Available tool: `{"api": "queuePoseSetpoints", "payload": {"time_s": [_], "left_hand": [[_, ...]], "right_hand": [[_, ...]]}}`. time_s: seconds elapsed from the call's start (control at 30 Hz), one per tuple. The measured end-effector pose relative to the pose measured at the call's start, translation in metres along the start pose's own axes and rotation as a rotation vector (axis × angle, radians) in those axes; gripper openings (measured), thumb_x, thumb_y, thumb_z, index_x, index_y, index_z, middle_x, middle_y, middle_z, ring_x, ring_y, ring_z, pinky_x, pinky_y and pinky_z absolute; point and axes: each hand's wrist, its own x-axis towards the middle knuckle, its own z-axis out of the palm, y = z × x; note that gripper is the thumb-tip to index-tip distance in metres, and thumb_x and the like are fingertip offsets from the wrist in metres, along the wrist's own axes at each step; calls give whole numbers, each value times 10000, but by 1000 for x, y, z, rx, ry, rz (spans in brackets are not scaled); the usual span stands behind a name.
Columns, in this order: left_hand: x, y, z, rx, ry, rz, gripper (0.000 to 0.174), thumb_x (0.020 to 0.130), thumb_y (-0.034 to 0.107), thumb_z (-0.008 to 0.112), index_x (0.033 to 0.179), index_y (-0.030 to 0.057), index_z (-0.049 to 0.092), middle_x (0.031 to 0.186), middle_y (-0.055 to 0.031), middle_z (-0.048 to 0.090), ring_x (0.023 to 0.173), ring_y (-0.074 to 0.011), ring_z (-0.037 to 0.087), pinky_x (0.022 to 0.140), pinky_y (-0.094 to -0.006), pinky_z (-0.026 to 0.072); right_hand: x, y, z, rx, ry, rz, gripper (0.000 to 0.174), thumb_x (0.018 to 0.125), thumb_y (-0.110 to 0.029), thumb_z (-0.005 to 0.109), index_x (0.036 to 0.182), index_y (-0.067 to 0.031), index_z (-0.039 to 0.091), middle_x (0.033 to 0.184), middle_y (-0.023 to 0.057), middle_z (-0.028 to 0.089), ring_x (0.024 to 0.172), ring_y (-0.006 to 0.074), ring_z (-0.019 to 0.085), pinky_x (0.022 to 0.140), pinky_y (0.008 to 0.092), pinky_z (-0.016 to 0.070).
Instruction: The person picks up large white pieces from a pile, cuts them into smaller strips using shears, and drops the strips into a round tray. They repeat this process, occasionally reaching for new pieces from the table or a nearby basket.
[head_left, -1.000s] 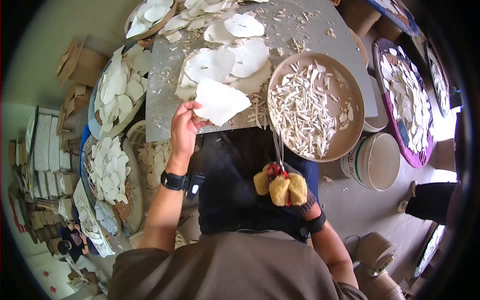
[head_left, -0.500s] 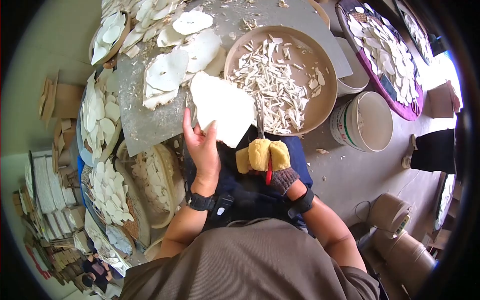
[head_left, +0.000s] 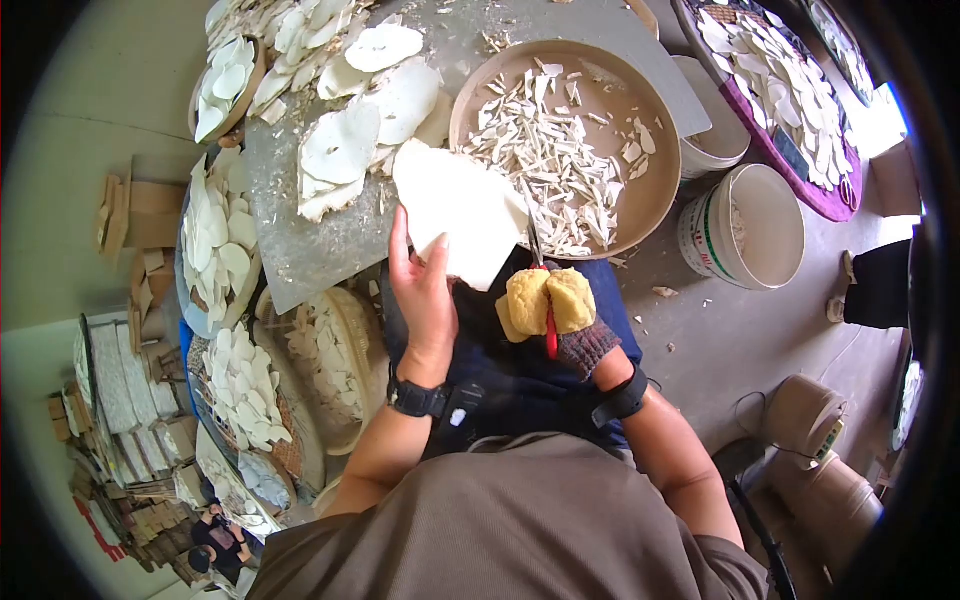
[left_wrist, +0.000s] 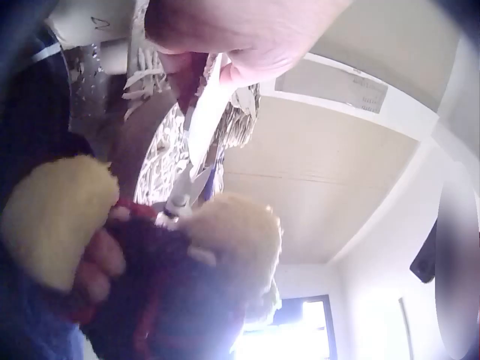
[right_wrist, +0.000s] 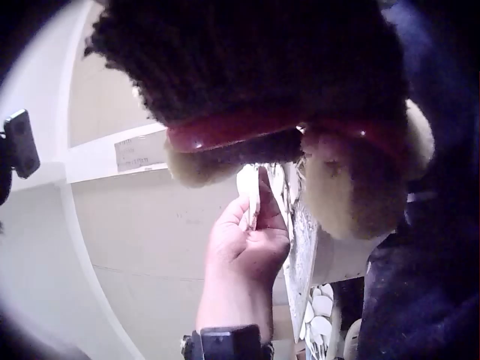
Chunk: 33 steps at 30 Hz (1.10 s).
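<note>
My bare left hand (head_left: 425,300) pinches a broad, flat white slice (head_left: 455,215) by its near edge, thumb on top. The slice is held up over the table's front edge and has an uneven outline. My right hand (head_left: 575,335), in a knitted glove with yellow spongy pads (head_left: 572,300) at the fingers, grips red-handled scissors (head_left: 534,228). Their blades point away from me, right at the slice's right edge. In the left wrist view, the slice (left_wrist: 206,127) appears edge-on above the scissors' pivot (left_wrist: 177,202). The pads hide much of the handles.
A round tray (head_left: 665,190) of cut white strips sits on the grey table (head_left: 280,240), beside stacked slices (head_left: 340,145). White buckets (head_left: 775,235) stand to the right. Baskets of slices (head_left: 235,385) line the left, and a purple-rimmed tray (head_left: 845,205) lies beyond the buckets.
My left hand has brought the slice rightward, off the table's edge, and turned it. My right hand has raised the scissors from low by my lap to the slice's edge.
</note>
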Motion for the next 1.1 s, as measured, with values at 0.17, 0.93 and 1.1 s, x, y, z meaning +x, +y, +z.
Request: {"api": "queuePoseSetpoints", "payload": {"time_s": [0.17,0.93,1.1], "left_hand": [[32,2,-20,43,-47,-11,624,842,-42,564,1391,-26,268,1265,-136,490,1073,-152,534,920,-278,444],[56,23,-36,113,-301,-231,590,800,-49,590,1349,-15,376,1257,-112,516,1109,-166,528,960,-290,422],[55,25,-38,82,-280,-259,598,786,-57,608,1340,-28,383,1245,-110,524,1099,-150,527,943,-274,430]], "right_hand": [[1,-34,11,-560,-75,-318,150,854,-116,512,926,-24,605,894,119,643,821,267,619,703,342,485],[0,-16,8,106,-145,159,162,896,-126,508,1002,-34,588,952,85,653,913,193,621,792,299,482],[0,-29,10,-231,-232,-55,204,914,-155,504,1070,-32,549,988,70,640,925,182,623,798,296,489]]}}
